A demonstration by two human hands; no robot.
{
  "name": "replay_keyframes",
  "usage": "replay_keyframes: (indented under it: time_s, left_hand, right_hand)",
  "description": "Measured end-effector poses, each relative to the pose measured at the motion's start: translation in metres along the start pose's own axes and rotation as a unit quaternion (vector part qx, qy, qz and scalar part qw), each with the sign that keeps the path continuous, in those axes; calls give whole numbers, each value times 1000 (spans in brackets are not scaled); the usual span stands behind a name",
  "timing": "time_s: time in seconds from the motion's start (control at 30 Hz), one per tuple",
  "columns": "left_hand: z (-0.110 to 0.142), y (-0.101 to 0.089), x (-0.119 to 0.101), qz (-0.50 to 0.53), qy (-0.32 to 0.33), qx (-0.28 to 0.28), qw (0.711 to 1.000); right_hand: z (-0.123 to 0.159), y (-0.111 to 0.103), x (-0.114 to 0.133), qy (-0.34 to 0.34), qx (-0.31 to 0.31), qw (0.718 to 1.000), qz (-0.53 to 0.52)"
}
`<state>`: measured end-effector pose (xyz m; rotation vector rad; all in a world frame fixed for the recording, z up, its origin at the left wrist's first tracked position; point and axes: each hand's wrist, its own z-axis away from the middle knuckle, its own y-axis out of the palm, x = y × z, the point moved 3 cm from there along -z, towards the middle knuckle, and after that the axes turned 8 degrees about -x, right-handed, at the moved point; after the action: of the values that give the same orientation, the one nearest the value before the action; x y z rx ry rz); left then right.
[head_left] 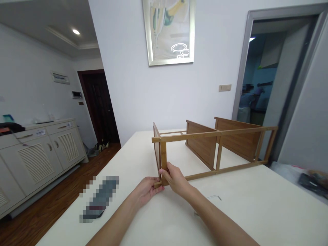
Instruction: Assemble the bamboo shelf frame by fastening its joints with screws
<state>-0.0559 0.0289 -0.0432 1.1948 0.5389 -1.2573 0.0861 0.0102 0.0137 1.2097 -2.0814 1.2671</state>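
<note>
Wooden shelf unit (pixel 202 145) lies on its side on the white table (pixel 159 222), lower rail (pixel 202 176) down against the tabletop, long axis running left to far right. Both hands are at its near left corner: right hand (pixel 176 179) curls round the short crosspiece (pixel 164 157), thumb at its left side; left hand (pixel 148 190) pinches low at the rail's end, thumb above, fingers beneath. Can't tell if the fingers hide a fastener. For a good hold here, I'd say steady the crosspiece with the right, align the joint by feel with the left, and press evenly so the end panel (pixel 156 150) isn't skewed; thin rails probably twist if forced. Hex key (pixel 217 195) lies right of the hands, just beyond the right forearm, so that elbow should lift over it. Edges: table's left edge slants away past a blurred dark object (pixel 101 198); the shelf's far right end sits close to the right edge, so avoid pushing that way. Wall (pixel 166 99) limits the far side. Best room for moving looks near and left, between left hand and dark object.
</note>
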Motion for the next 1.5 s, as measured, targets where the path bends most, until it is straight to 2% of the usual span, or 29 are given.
replay_keyframes:
  time_s: [0.17,0.37,0.87,1.07,1.27,1.5]
  left_hand:
    - [-4,0,1,14,0,-6,1000]
    - [-10,-3,1,50,15,-18,998]
    - [-1,-1,-4,71,3,-27,997]
    - [0,-1,-4,52,1,-33,998]
    - [-5,-4,-2,52,-16,-36,998]
    - [-2,-3,-4,39,-27,-39,998]
  right_hand:
    - [6,-17,-5,-28,33,999,26]
    - [17,-39,-26,-20,120,984,130]
    - [17,-35,-22,-38,134,969,203]
    - [21,-48,-11,-41,91,963,251]
    - [41,-51,-16,-52,165,938,299]
    - [45,-50,-27,-44,178,921,343]
